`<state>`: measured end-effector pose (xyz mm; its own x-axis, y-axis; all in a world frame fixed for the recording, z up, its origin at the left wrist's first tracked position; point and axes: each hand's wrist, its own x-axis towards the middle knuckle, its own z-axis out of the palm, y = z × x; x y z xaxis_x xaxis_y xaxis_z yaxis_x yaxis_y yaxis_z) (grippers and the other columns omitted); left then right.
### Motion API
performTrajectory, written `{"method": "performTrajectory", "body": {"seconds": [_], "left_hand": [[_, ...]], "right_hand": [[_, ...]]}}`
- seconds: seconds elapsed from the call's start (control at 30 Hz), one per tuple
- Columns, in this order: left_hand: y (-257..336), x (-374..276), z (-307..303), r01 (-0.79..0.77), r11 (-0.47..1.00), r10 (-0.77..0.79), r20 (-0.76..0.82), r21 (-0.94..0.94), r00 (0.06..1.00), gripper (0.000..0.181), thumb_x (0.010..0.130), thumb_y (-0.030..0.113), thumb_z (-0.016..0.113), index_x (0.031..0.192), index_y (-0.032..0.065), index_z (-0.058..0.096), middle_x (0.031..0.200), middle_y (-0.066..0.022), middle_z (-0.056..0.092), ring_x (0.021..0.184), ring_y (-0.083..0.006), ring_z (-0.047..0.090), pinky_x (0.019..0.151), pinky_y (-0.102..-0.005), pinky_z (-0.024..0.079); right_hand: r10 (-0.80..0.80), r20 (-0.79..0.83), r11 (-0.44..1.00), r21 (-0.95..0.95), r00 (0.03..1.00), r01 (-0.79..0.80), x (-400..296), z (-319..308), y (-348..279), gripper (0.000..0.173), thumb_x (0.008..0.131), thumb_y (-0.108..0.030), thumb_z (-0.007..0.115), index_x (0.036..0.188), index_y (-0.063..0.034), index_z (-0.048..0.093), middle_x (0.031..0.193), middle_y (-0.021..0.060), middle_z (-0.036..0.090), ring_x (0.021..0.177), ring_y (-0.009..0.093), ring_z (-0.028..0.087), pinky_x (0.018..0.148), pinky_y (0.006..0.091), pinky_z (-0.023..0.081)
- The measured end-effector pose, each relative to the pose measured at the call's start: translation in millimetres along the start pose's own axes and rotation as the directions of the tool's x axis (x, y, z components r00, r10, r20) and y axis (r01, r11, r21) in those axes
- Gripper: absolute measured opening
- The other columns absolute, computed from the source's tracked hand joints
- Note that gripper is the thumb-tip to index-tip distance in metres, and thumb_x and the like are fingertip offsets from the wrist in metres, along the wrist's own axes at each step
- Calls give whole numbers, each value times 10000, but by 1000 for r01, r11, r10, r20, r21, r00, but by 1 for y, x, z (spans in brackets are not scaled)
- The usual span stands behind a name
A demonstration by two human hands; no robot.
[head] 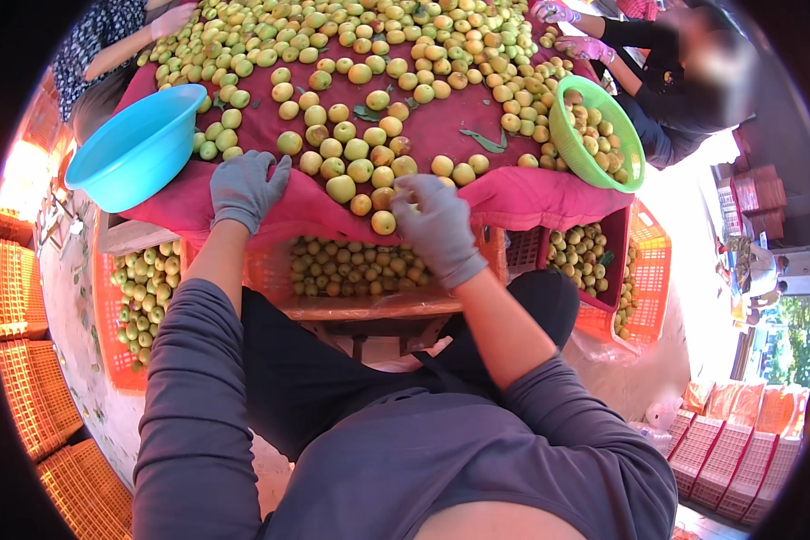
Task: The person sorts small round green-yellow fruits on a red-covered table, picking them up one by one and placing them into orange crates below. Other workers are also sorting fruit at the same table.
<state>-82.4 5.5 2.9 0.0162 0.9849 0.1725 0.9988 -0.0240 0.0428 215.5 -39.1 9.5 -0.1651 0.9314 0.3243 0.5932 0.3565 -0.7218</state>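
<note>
Many small round yellow-green fruits [360, 169], some with brown patches, lie on a table covered by a red-pink cloth [439, 125]. My left hand [248, 189], in a grey glove, rests at the cloth's near edge with its fingers apart and nothing in it. Beside it on the left stands a light-blue plastic basin [135, 152]. My right hand [439, 229], gloved likewise, is slightly blurred and curls over the nearest fruits at the table's front. Whether it grips one of them is hidden. A single fruit [383, 223] lies just left of its fingers.
A green basket [597, 138] of browner fruits tilts at the table's right edge. Fruit-filled crates sit below: orange on the left [118, 337], orange in the middle [364, 307], red on the right [604, 297]. Co-workers' gloved hands [584, 48] are at the far sides. Crates are stacked [17, 290] at left.
</note>
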Motion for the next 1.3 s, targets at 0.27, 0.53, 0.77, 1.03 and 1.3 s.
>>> {"method": "performTrajectory", "body": {"seconds": [0.27,0.53,0.77,1.03,1.3], "left_hand": [[1,-2,-2,14,1000,-14,-21,-15,1000,428,952,521,531,900,144,727,856,-54,690,796,-281,675,707,-409,528],[0,-3,-4,24,1000,-24,-36,-6,999,479,947,560,504,866,143,724,871,-62,702,822,-272,686,750,-391,535],[2,-2,-10,35,999,-35,3,5,999,469,954,547,503,862,137,712,857,-57,694,825,-263,679,754,-389,527],[2,-2,-9,41,999,-41,40,9,998,490,954,567,495,893,137,721,877,-60,710,867,-242,691,776,-381,518],[3,-3,-11,35,999,-35,18,-10,999,473,946,556,510,864,138,716,872,-60,710,863,-247,689,785,-384,518]], "right_hand": [[-482,76,759,-461,873,459,-23,32,33,268,816,-287,728,1062,-202,667,1040,12,567,1013,244,576,898,435,448],[-426,215,668,-580,879,466,-3,11,53,504,755,-456,776,1182,-213,663,976,1,612,931,220,611,790,364,505],[-133,135,916,-362,982,173,18,-5,40,429,773,-413,781,1057,-120,652,829,63,649,800,267,652,741,403,528],[35,185,906,-421,982,47,94,8,56,281,847,-294,679,1062,-114,657,907,153,685,907,372,667,830,448,544],[210,534,750,-626,819,216,97,14,47,330,874,-268,659,1191,-175,660,1073,129,698,1009,292,684,859,424,551]]}}
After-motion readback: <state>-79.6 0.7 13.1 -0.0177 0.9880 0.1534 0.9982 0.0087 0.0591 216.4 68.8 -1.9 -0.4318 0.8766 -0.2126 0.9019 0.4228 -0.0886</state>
